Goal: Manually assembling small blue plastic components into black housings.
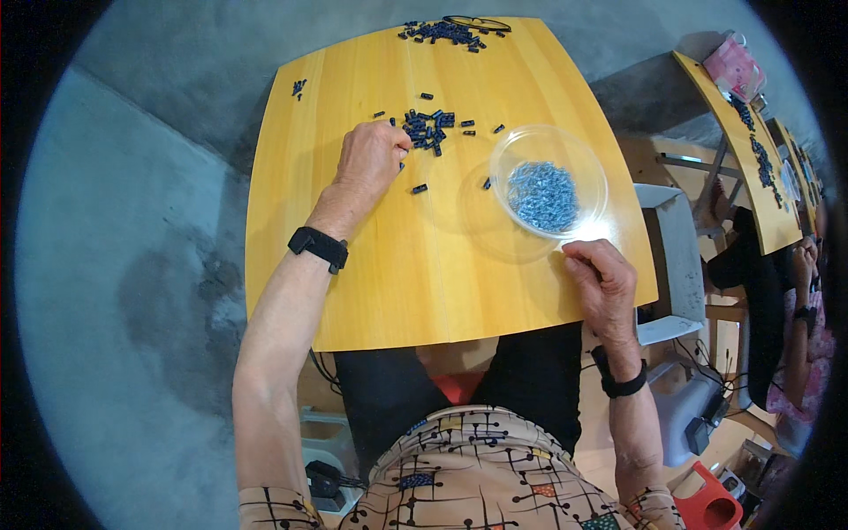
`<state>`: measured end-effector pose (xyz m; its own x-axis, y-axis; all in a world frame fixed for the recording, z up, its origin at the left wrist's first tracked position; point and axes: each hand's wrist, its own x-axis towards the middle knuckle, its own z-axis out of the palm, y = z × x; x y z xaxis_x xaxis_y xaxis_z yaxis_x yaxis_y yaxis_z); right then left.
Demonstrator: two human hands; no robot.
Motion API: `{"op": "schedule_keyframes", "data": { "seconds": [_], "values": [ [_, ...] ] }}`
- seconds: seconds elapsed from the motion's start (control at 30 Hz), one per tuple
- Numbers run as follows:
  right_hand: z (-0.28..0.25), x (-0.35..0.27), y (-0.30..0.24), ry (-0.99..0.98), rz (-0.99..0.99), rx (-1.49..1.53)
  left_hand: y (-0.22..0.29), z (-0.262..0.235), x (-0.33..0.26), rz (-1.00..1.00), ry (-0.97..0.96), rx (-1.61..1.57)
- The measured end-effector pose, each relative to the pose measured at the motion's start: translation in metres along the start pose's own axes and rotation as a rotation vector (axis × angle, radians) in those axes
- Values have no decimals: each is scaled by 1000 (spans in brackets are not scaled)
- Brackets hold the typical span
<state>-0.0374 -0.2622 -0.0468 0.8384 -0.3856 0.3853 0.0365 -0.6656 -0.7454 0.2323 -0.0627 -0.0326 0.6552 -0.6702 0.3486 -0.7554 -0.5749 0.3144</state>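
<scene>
My left hand (pixel 371 157) is at the near left edge of a loose pile of small dark blue cylindrical parts (pixel 430 132). Its fingers are curled together, and whatever they grip is hidden. One dark part (pixel 402 166) shows right by the fingertips; I cannot tell if it is held. Just off the near rim of a clear round plastic tub (pixel 594 196), my right hand (pixel 605 278) has thumb and fingers closed in a pinch. Anything between them is too small to make out. Many small shiny metal pieces (pixel 543 196) fill the middle of the tub.
At the table's far edge lies another heap of dark parts (pixel 446 34) with a thin black loop (pixel 477 23). A few tiny pieces (pixel 299 87) sit far left. Right of the yellow table (pixel 380 300) stand a grey-white bin (pixel 676 265) and another person's table (pixel 777 225), with that person's arm (pixel 799 336).
</scene>
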Motion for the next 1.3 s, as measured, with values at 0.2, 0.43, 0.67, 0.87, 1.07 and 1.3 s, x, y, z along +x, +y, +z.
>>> {"op": "schedule_keyframes", "data": {
  "seconds": [0.2, 0.43, 0.67, 0.87, 1.07, 1.3],
  "values": [
    [0, 0, -4, -17, 30, -24, -13, -11, -7, 9, -2, 70],
    [-1, -1, -2, -18, 31, -47, -9, -30, -19, -140, -77, -80],
    [4, 0, 0, 1, 42, -35, 21, -19, -32, 105, 41, -79],
    [4, -1, 0, -12, 29, -47, 29, -8, -35, 93, 21, -76],
    [5, -4, 2, 25, -11, -9, 36, 0, -43, 108, -55, -19],
    [1, -5, 1, -5, -15, 15, 52, -7, -64, 98, -53, -34]
  ]
}}
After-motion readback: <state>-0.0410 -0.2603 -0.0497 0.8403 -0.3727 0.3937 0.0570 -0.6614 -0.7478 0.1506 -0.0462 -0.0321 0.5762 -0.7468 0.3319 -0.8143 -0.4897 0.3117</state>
